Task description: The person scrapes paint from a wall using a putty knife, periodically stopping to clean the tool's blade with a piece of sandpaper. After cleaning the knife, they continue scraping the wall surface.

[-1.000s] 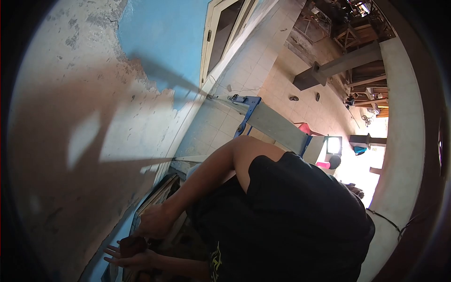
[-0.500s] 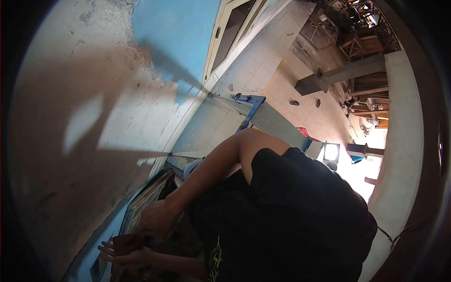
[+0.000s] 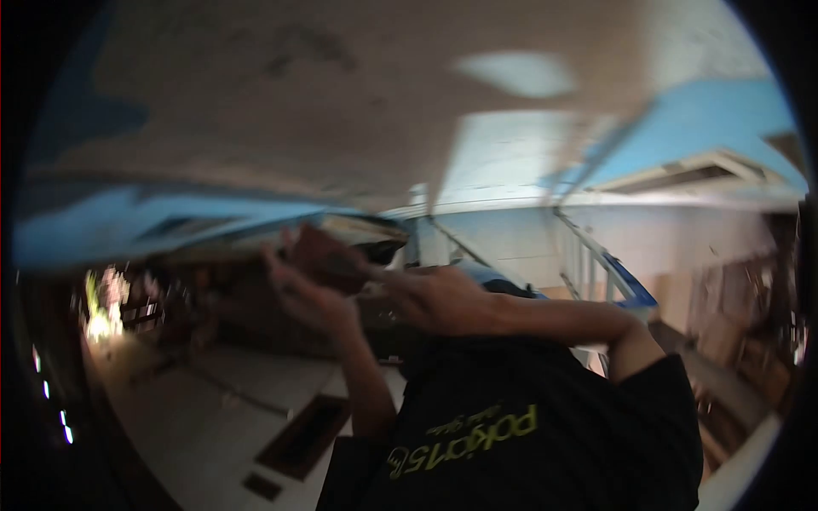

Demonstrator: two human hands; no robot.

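Observation:
A flat, reddish-brown rectangular piece (image 3: 328, 258) is held up before me; blur hides what kind of sheet or block it is. My left hand (image 3: 311, 294) supports it from the left and below, with fingers stretched along its edge. From the right, my right hand (image 3: 439, 300) reaches across, its fingers closed at the piece's lower right corner. Both hands are smeared by motion. Behind them is a dark framed object (image 3: 366, 228) near the wall, partly hidden by the piece and the hands.
A stained, peeling wall (image 3: 256, 111) with blue paint fills the upper view. Right of me, a blue-and-white ladder-like frame (image 3: 596, 264) leans near it. On the pale floor (image 3: 230, 417) lies a dark rectangular panel (image 3: 305, 434) beside a smaller dark piece (image 3: 262, 486).
My view has swung round strongly, so the wall now lies across the top. The hands and the reddish-brown piece appear higher and nearer the middle. The piece stays between both hands.

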